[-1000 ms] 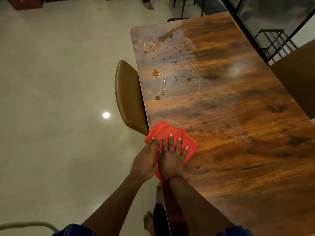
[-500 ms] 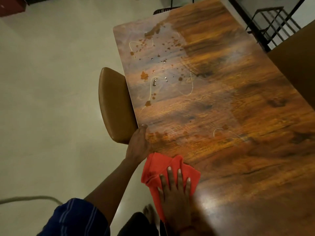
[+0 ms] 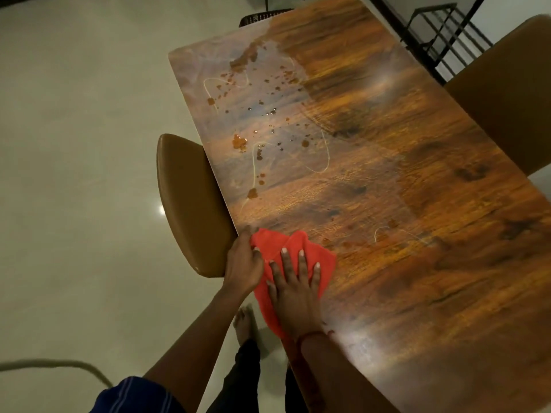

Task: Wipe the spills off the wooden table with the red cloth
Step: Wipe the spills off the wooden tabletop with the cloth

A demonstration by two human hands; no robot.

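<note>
The red cloth (image 3: 301, 251) lies at the near left edge of the wooden table (image 3: 402, 204), partly hanging over the edge. My right hand (image 3: 296, 290) presses flat on it with fingers spread. My left hand (image 3: 243, 263) sits at the table edge, its fingers curled on the cloth's left corner. Brown spills (image 3: 256, 129) in drops and blotches cover the far left part of the table. A few faint smears (image 3: 340, 242) lie just right of the cloth.
A tan chair (image 3: 193, 204) is tucked against the table's left side, touching my left hand. Another tan chair (image 3: 507, 93) stands on the right. A black metal rack (image 3: 441, 34) is at the far right. My bare foot (image 3: 244, 320) is on the pale floor.
My right hand has pushed the cloth forward along the table edge. My left hand, which rested on the bare edge ahead of the cloth, now holds its left corner.
</note>
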